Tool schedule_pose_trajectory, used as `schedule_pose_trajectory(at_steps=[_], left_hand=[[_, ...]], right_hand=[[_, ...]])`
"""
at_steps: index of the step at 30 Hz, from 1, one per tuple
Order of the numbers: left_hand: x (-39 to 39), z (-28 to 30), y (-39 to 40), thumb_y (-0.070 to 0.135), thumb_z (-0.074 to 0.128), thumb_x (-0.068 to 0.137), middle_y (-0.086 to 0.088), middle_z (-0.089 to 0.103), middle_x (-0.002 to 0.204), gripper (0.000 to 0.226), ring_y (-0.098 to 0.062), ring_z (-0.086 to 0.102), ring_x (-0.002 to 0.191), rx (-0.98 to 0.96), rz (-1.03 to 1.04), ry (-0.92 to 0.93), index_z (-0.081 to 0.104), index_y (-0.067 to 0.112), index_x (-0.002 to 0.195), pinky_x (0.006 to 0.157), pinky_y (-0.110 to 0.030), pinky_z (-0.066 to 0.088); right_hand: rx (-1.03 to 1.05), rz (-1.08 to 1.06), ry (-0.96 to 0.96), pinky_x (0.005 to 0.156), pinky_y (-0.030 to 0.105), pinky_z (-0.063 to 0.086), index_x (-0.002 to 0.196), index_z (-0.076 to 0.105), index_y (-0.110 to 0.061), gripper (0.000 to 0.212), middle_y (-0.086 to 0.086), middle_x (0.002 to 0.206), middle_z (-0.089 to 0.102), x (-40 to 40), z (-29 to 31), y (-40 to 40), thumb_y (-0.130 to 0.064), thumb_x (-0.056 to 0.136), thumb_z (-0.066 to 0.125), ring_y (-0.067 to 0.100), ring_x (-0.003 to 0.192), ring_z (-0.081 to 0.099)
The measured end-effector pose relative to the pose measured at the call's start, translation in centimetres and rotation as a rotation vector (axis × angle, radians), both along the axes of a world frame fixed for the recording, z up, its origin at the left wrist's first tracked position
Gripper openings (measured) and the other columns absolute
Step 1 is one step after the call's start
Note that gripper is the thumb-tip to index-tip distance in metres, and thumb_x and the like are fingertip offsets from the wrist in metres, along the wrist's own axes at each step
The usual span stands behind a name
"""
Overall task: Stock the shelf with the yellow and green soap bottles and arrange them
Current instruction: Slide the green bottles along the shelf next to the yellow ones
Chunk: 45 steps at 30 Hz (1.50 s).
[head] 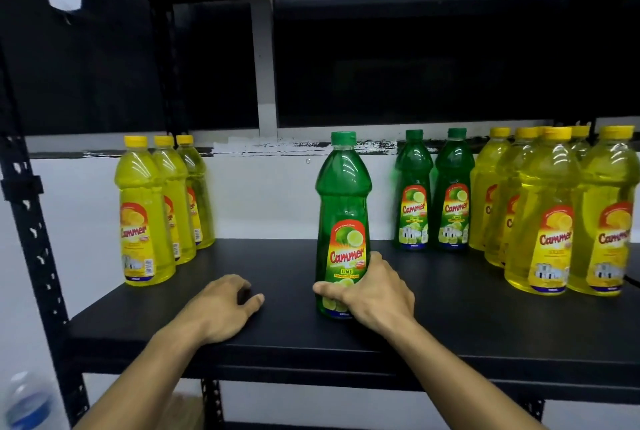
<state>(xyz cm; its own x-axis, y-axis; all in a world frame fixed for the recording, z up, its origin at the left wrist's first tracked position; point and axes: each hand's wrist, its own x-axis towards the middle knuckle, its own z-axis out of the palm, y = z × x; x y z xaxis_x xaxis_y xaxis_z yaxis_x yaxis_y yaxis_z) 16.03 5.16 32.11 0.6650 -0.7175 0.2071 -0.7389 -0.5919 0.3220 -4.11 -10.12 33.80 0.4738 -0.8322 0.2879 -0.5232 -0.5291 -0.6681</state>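
Right hand (pixel 372 294) grips one green bottle (pixel 343 208); left hand (pixel 225 305) rests.

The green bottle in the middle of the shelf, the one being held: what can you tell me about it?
The green bottle is clear plastic filled with green liquid, with a green screw cap and a red-and-yellow "Cammer Lime" label. It stands upright on the black shelf, apart from the other bottles. The right hand grips its lower body, thumb across the front.
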Motion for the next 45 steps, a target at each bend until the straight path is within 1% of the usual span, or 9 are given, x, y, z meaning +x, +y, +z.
schedule_pose_trajectory(at_steps=[11, 17, 20, 22, 26, 28, 35, 39, 45], left_hand=[[-0.1, -0.5, 0.1, 0.055, 0.044, 0.095, 0.010, 0.051, 0.140, 0.048, -0.014, 0.048, 0.126, -0.017, 0.020, -0.036, 0.052, 0.029, 0.134, 0.099, -0.032, 0.042], [-0.3, -0.4, 0.9, 0.047, 0.048, 0.096, 0.010, 0.066, 0.114, 0.029, -0.016, 0.060, 0.109, -0.273, 0.031, -0.017, 0.065, 0.029, 0.113, 0.091, -0.034, 0.048], [-1.7, 0.0, 1.2, 0.029, 0.060, 0.093, 0.010, 0.070, 0.096, 0.011, -0.014, 0.066, 0.091, -0.652, 0.082, -0.018, 0.067, 0.030, 0.101, 0.083, -0.036, 0.054], [-3.9, 0.5, 0.7, 0.021, 0.066, 0.088, 0.006, 0.068, 0.111, 0.027, -0.008, 0.064, 0.098, -0.756, 0.027, 0.093, 0.060, 0.026, 0.114, 0.091, -0.035, 0.053], [-9.3, 1.2, -2.2, 0.054, 0.081, 0.069, 0.000, 0.039, 0.149, 0.108, -0.017, 0.044, 0.132, -0.627, 0.021, 0.378, 0.018, 0.022, 0.150, 0.109, -0.041, 0.040], [-11.1, 1.0, -4.0, 0.071, 0.077, 0.059, -0.003, 0.033, 0.151, 0.125, -0.023, 0.042, 0.134, -0.529, 0.103, 0.361, 0.008, 0.021, 0.151, 0.107, -0.047, 0.041], [-11.4, 0.9, -6.0, 0.062, 0.079, 0.060, 0.000, 0.053, 0.114, 0.090, -0.024, 0.061, 0.101, -0.397, 0.266, 0.142, 0.025, 0.019, 0.117, 0.081, -0.037, 0.053], [-8.3, 1.3, -5.0, 0.056, 0.082, 0.059, 0.000, 0.053, 0.111, 0.089, -0.027, 0.061, 0.099, -0.386, 0.287, 0.164, 0.024, 0.018, 0.115, 0.080, -0.036, 0.051], [-0.4, 1.2, -4.0, 0.048, 0.086, 0.061, -0.005, 0.051, 0.114, 0.091, -0.028, 0.057, 0.099, -0.439, 0.301, 0.194, 0.022, 0.017, 0.117, 0.086, -0.042, 0.053]], right_hand=[[-0.041, 0.049, -0.004, 0.085, 0.038, 0.051, 0.113, 0.045, -0.024, 0.096, -0.005, 0.109, 0.058, 3.9, -0.5, 2.8, -0.089, 0.045, 0.062, 0.018, 0.102, 0.059], [0.061, 0.282, 0.050, 0.098, 0.042, 0.046, 0.144, 0.028, -0.029, 0.129, -0.006, 0.133, 0.050, 1.1, 0.4, 1.3, -0.093, 0.037, 0.061, 0.017, 0.118, 0.054], [0.108, 0.297, -0.063, 0.104, 0.043, 0.041, 0.141, 0.038, -0.036, 0.093, -0.010, 0.131, 0.053, -1.5, 1.3, -1.1, -0.080, 0.063, 0.061, 0.013, 0.118, 0.053], [0.090, 0.223, -0.077, 0.104, 0.041, 0.037, 0.134, 0.048, -0.036, 0.058, -0.008, 0.131, 0.054, -2.4, 1.3, -3.0, -0.062, 0.083, 0.055, 0.015, 0.120, 0.050], [-0.101, 0.133, 0.338, 0.103, 0.041, 0.032, 0.143, 0.039, -0.027, 0.050, 0.003, 0.145, 0.037, -2.0, 0.1, -4.9, -0.048, 0.099, 0.032, 0.024, 0.135, 0.033], [-0.127, 0.135, 0.444, 0.107, 0.041, 0.029, 0.147, 0.033, -0.022, 0.054, 0.006, 0.151, 0.029, -1.3, -0.7, -5.2, -0.047, 0.100, 0.030, 0.026, 0.140, 0.025], [-0.104, 0.258, 0.494, 0.118, 0.038, 0.012, 0.152, 0.026, -0.017, 0.056, 0.004, 0.162, 0.006, 0.9, -1.0, -5.2, -0.037, 0.100, 0.033, 0.024, 0.149, 0.007], [-0.092, 0.272, 0.503, 0.118, 0.039, 0.006, 0.153, 0.022, -0.016, 0.061, 0.005, 0.162, 0.004, 1.7, -1.4, -5.1, -0.046, 0.100, 0.029, 0.024, 0.149, 0.004], [-0.177, 0.253, 0.601, 0.119, 0.050, 0.001, 0.149, 0.027, -0.015, 0.064, 0.007, 0.156, 0.023, 3.4, -2.4, -6.2, -0.050, 0.097, 0.021, 0.021, 0.147, 0.012]])
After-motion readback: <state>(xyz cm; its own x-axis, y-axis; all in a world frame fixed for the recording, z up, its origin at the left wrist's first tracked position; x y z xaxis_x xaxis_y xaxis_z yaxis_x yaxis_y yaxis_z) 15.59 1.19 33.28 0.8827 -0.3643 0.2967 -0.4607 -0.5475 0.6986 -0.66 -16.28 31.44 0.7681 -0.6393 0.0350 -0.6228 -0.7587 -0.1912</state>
